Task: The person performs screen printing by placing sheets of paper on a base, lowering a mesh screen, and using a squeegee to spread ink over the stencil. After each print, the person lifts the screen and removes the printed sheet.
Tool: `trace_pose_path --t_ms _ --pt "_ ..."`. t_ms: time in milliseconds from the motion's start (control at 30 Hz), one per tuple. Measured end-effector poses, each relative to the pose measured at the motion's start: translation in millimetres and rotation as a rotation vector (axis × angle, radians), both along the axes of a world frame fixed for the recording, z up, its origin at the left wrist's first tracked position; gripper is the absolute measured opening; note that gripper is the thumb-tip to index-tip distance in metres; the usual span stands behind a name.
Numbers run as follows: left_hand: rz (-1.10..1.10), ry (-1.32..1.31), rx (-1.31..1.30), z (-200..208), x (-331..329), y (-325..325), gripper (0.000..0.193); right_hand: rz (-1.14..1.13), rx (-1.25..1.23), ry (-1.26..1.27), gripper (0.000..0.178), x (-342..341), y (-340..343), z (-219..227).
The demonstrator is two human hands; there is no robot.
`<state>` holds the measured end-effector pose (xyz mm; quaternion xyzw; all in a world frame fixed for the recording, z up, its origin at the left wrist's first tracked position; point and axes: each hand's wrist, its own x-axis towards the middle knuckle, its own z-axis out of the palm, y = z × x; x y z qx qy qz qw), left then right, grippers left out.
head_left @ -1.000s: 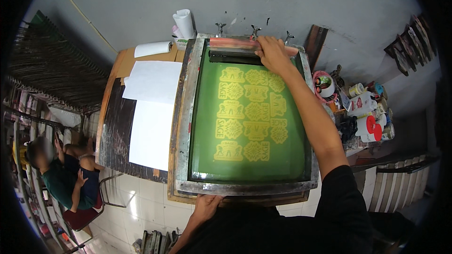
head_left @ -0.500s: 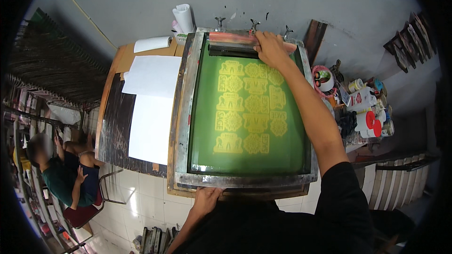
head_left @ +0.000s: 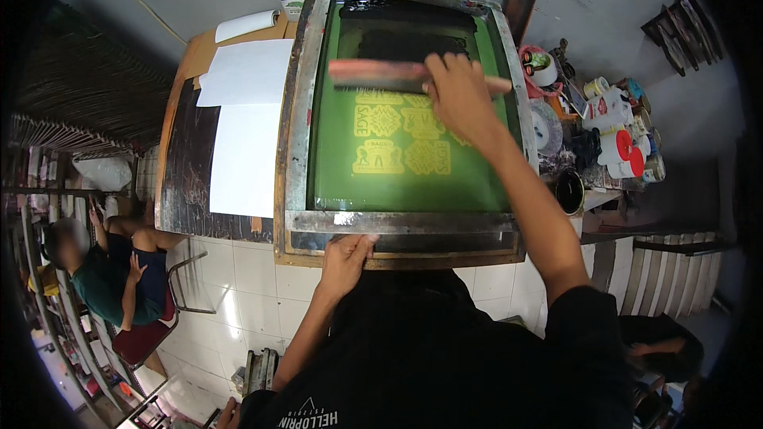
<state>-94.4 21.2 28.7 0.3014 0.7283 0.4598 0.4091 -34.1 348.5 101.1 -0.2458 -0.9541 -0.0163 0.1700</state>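
Note:
A silk-screen printing frame (head_left: 429,224) with a metal border and green mesh (head_left: 477,191) lies before me, yellow designs showing in the mesh. My right hand (head_left: 462,103) grips a red-and-brown squeegee (head_left: 373,73), laid crosswise over the mesh and a bit blurred by motion. Black ink (head_left: 413,20) coats the mesh on its far side. At the near border my left hand (head_left: 347,262) is closed with its fingers against the frame's front edge; the fingertips are partly hidden.
White paper sheets (head_left: 246,143) lie on the dark table at left, by a paper roll (head_left: 248,25). Paint tubs and bottles (head_left: 616,131) crowd a stand at right. Another person (head_left: 119,286) sits on a chair at left; a dark-clothed person (head_left: 664,342) is at lower right.
The squeegee in my right hand has come from the far end toward me, leaving black ink over the far designs. My left hand stays at the front edge. The view has tilted down.

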Motion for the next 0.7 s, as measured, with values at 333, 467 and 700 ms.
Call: trace_pose_path --t_ms 333,467,700 --pt "-0.002 -0.05 0.063 7 3 1 0.04 0.051 -0.132 0.024 0.035 96 -155 21" --pt "0.038 -0.128 0.139 6 8 3 0.04 0.044 -0.145 0.142 0.038 103 -156 24" --pt "0.145 -0.016 0.478 128 -7 48 0.038 0.08 0.161 0.498 0.025 78 -102 137"
